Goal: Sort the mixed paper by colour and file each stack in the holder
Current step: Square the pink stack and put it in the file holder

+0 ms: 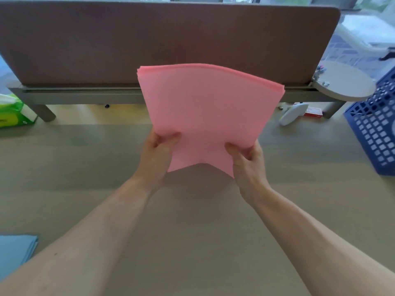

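- The brown partition (149,39) spans the back of the desk (192,231), its lower middle hidden by the paper.
- The pink paper stack (205,112) is held upright above the desk's centre, its bottom edge bowed upward.
- The blue lattice holder (376,129) stands at the right, cut off by the frame; its contents cannot be seen.
- The blue paper stack (15,253) lies flat at lower left, cut off.
- The left hand (156,154) pinches the pink stack's lower left corner, thumb in front.
- The right hand (248,161) pinches the lower right corner likewise.
- A green tissue pack (10,112) sits at the left, partly cropped.
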`<state>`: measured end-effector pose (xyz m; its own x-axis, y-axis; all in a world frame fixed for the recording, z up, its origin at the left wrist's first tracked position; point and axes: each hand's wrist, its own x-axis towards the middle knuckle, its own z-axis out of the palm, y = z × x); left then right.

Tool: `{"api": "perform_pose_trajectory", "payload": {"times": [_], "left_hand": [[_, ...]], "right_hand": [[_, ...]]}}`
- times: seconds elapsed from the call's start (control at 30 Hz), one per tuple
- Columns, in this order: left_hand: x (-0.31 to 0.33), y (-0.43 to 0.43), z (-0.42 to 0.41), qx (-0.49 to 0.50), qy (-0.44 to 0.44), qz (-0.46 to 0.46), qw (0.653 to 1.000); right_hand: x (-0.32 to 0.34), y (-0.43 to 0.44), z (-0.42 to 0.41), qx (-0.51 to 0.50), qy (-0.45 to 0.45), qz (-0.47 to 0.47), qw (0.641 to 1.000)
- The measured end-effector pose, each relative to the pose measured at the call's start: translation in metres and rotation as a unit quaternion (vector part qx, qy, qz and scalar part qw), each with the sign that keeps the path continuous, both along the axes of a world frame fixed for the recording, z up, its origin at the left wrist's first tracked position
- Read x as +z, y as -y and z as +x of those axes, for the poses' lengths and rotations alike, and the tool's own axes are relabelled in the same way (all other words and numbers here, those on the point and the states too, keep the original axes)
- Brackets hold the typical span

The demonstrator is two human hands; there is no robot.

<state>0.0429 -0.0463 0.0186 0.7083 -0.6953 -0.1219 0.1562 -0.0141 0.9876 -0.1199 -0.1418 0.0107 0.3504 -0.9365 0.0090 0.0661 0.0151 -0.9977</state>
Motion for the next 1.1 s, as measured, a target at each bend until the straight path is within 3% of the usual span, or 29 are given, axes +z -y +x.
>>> {"api": "perform_pose_trajectory", "payload": {"times": [0.17, 0.33, 0.53, 0.63, 0.8, 0.93, 1.1], "left_hand": [[0.020, 0.012, -0.032, -0.068, 0.072, -0.011, 0.995], [0.080, 0.067, -0.094, -0.124, 0.126, -0.047, 0.983], [0.141, 0.159, -0.187, -0.219, 0.113, -0.092, 0.965], [0.135, 0.199, -0.240, -0.238, 0.119, -0.089, 0.960], [0.105, 0.261, -0.343, -0.238, 0.097, -0.054, 0.965], [0.097, 0.312, -0.428, -0.271, 0.086, -0.047, 0.958], [0.095, 0.363, -0.498, -0.308, 0.102, -0.022, 0.946]], "right_hand": [[0.017, 0.000, -0.053, -0.029, -0.034, -0.025, 0.999], [0.083, 0.028, -0.138, -0.045, -0.019, -0.041, 0.998], [0.176, 0.106, -0.278, 0.064, -0.119, -0.003, 0.991], [0.180, 0.144, -0.332, 0.092, -0.163, -0.010, 0.982], [0.157, 0.200, -0.424, 0.056, -0.248, -0.041, 0.966], [0.164, 0.238, -0.507, 0.015, -0.265, -0.007, 0.964], [0.178, 0.283, -0.577, 0.012, -0.376, -0.063, 0.925]]}}
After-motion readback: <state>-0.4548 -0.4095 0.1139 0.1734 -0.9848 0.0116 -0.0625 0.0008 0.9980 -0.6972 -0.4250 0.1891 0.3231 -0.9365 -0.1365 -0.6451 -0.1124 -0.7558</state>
